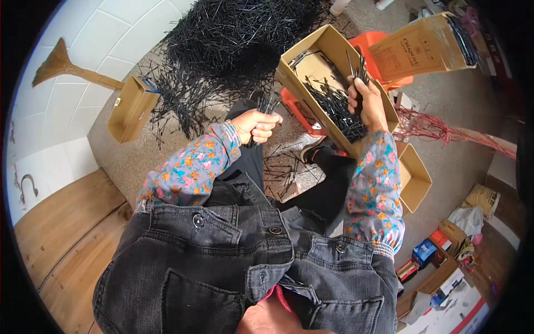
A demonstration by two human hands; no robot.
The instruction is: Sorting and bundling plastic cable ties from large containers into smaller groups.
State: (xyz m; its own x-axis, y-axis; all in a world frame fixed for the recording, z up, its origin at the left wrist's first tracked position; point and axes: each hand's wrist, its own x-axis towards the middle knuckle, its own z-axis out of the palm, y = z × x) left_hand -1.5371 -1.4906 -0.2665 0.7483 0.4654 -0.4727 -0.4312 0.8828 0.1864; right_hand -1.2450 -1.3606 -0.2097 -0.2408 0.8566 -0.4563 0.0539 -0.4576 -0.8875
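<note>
My left hand [255, 126] is closed round a bundle of thin black sticks [268, 103], whose upper ends fan out above the fist. It is held over the floor between my knees, left of a long open cardboard box [309, 99]. My right hand [369, 107] is over the right side of that box, its fingers closed on a smaller bunch of the same sticks, pointing up. Inside the box a heap of loose black sticks [336, 111] lies toward the near end; bare cardboard shows at the far end. What the sticks are made of I cannot tell.
A big pile of black sticks [233, 42] covers the floor ahead. An orange stool [371, 40] shows beside the box, with a filled carton [418, 47] behind. Smaller open boxes stand left [131, 111] and right [416, 177]. A broom [69, 64] leans left; red strands [439, 129] lie right.
</note>
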